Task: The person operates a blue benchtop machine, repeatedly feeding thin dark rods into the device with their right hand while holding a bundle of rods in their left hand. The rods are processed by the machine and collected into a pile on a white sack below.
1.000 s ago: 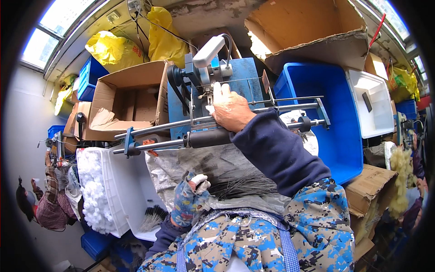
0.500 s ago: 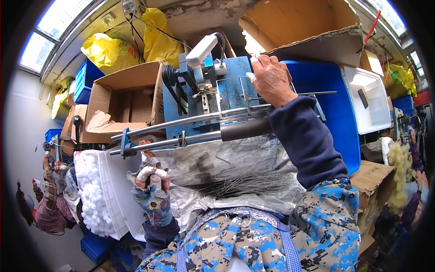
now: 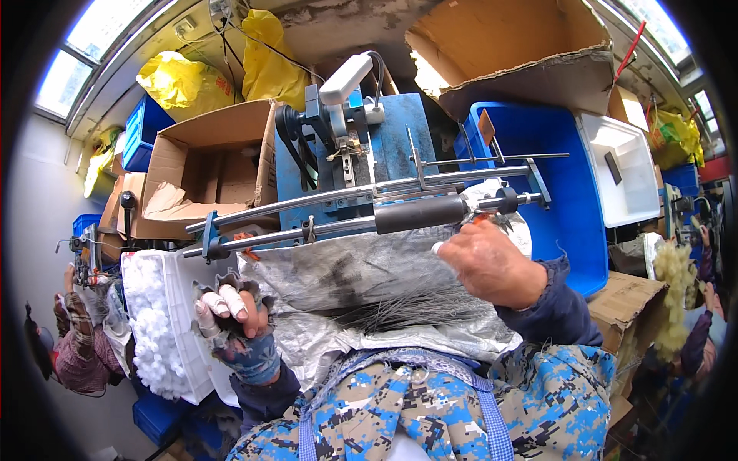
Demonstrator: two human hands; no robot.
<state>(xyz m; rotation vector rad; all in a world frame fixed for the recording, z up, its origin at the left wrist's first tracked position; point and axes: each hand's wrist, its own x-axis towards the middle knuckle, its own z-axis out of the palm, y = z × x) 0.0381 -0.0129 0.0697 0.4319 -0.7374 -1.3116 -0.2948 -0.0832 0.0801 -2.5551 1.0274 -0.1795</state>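
Fingers of the right hand (image 3: pixel 492 263) and left hand (image 3: pixel 237 316) curl, any grasp unclear; dark roller (image 3: pixel 420 214) just beyond the right's, wires (image 3: pixel 400 313) between

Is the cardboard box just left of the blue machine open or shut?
Open: the box shows its inner walls and inside.

The right hand (image 3: pixel 496 265) is slightly blurred, its curled fingertips out of sight, so whether it grips anything cannot be told. The left hand (image 3: pixel 234 311) likewise hides its palm and covers part of the white bin (image 3: pixel 184 323). The upper cardboard box (image 3: pixel 530 81) is cut off by the top edge. At the far left, a co-worker (image 3: pixel 84 357) is too small to show what their hands do; the dark rim swallows part of the left window (image 3: pixel 92 38).
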